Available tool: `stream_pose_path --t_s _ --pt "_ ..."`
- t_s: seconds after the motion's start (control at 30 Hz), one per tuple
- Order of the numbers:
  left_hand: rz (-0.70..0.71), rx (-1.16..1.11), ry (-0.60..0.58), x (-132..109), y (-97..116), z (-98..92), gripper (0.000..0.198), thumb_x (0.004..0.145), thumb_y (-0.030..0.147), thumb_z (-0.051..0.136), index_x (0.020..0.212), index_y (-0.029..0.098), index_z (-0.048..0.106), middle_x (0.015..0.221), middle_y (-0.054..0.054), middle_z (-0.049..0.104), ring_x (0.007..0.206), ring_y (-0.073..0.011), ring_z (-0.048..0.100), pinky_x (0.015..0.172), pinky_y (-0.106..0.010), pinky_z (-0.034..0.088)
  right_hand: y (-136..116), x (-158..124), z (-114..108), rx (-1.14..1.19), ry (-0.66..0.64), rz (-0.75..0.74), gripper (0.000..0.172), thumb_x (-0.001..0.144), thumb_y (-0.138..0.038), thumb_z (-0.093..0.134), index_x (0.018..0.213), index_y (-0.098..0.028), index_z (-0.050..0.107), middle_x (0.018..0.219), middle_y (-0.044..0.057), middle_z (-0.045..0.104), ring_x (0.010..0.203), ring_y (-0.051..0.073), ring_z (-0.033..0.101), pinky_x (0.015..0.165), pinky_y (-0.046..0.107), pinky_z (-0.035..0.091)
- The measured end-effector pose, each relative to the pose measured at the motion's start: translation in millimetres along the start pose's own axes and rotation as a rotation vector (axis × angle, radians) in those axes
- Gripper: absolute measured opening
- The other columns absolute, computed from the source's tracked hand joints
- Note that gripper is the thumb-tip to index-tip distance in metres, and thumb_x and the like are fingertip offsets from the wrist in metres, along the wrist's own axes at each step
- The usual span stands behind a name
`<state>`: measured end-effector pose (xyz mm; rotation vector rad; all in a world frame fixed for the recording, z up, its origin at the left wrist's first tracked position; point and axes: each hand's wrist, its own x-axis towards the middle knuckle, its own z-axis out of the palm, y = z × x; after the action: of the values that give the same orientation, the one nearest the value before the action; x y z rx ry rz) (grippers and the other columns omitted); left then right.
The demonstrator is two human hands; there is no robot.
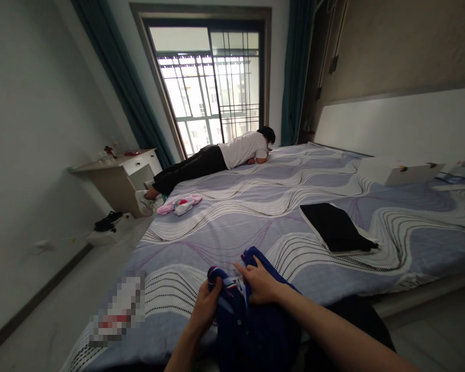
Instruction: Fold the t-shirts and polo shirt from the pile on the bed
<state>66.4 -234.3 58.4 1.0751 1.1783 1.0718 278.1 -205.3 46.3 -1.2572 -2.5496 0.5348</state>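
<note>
A dark blue polo shirt (256, 325) with a striped collar hangs over the near edge of the bed (256, 206). My left hand (206, 305) grips the shirt's collar on the left side. My right hand (258, 283) pinches the fabric just right of the collar, fingers pointing left. Both hands are close together, over the bed's front edge.
A folded black garment on white cloth (335, 227) lies on the bed to the right. A pink and white bundle (180, 204) lies further left. A person (217, 157) lies face down across the far side. A white dresser (120, 175) stands at the left wall.
</note>
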Motion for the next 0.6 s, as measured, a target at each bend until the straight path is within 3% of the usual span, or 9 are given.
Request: stream_pose_path --t_s 0.07,0.13,0.23,0.3,0.37,0.43,0.5,0.53,0.6 --pt "-0.048 -0.088 0.057 0 3 -9.4 0.061 0.068 0.075 0.067 0.088 0.017 0.066 0.074 -0.005 0.071 0.070 -0.0217 0.068 0.063 -0.031 0.054 2 1 -4 0.005 0.059 0.155 0.050 0.073 -0.031 0.068 0.122 -0.020 0.067 0.097 0.009 0.074 0.098 0.027 0.066 0.106 0.042 0.033" --pt "-0.038 -0.065 -0.030 -5 3 -17.4 0.066 0.064 0.072 0.072 0.102 0.019 0.067 0.090 -0.008 0.074 0.090 -0.0267 0.070 0.078 -0.036 0.056 10 -1 -14 0.060 0.181 0.314 0.022 0.079 -0.024 0.061 0.097 -0.022 0.072 0.089 0.006 0.074 0.089 0.022 0.067 0.088 0.031 0.043" --pt "0.009 0.083 -0.323 -19 1 -21.4 0.074 0.056 0.051 0.087 0.120 0.022 0.064 0.116 -0.009 0.071 0.115 -0.0302 0.062 0.099 -0.040 0.049 29 -10 -35 0.106 0.382 0.443 0.015 0.082 -0.019 0.056 0.094 -0.022 0.064 0.081 0.003 0.070 0.080 0.020 0.066 0.072 0.026 0.041" --pt "0.023 0.192 -0.434 -27 0 -18.4 0.070 0.059 0.039 0.088 0.123 0.023 0.064 0.122 -0.007 0.069 0.118 -0.0301 0.059 0.104 -0.041 0.045 41 -20 -48 0.065 0.495 0.414 0.013 0.082 -0.017 0.053 0.093 -0.022 0.058 0.079 0.002 0.067 0.079 0.020 0.063 0.071 0.026 0.039" --pt "0.064 0.303 -0.425 -33 0 -14.3 0.053 0.069 0.040 0.081 0.117 0.022 0.068 0.116 -0.007 0.070 0.114 -0.0286 0.060 0.104 -0.040 0.044 51 -32 -57 0.033 0.586 0.325 0.013 0.080 -0.015 0.048 0.089 -0.022 0.053 0.081 0.003 0.064 0.079 0.020 0.061 0.071 0.026 0.039" --pt "0.114 0.374 -0.306 -36 1 -12.4 0.036 0.079 0.047 0.071 0.105 0.021 0.070 0.101 -0.006 0.071 0.102 -0.0253 0.062 0.097 -0.036 0.047 59 -45 -61 0.044 0.630 0.233 0.012 0.076 -0.013 0.045 0.083 -0.023 0.046 0.078 0.002 0.061 0.074 0.019 0.058 0.068 0.026 0.039" --pt "0.114 0.348 -0.211 -40 4 -13.8 0.037 0.084 0.055 0.061 0.096 0.021 0.068 0.087 -0.004 0.068 0.085 -0.0209 0.061 0.084 -0.033 0.050 64 -56 -64 0.070 0.650 0.190 0.012 0.075 -0.013 0.042 0.078 -0.025 0.041 0.070 -0.001 0.056 0.064 0.017 0.054 0.063 0.026 0.037" --pt "0.087 0.304 -0.227 -43 6 -15.6 0.040 0.082 0.058 0.061 0.095 0.021 0.067 0.084 -0.003 0.066 0.080 -0.0195 0.060 0.078 -0.031 0.050 65 -62 -66 0.075 0.668 0.192 0.012 0.074 -0.014 0.042 0.076 -0.025 0.040 0.066 -0.002 0.054 0.060 0.017 0.053 0.061 0.026 0.036" --pt "-0.007 0.224 -0.378 -52 10 -20.6 0.046 0.073 0.060 0.070 0.099 0.021 0.068 0.084 -0.002 0.067 0.076 -0.0189 0.060 0.074 -0.031 0.051 64 -72 -72 0.067 0.719 0.235 0.011 0.073 -0.015 0.042 0.076 -0.026 0.041 0.063 -0.003 0.053 0.058 0.017 0.052 0.060 0.027 0.037"
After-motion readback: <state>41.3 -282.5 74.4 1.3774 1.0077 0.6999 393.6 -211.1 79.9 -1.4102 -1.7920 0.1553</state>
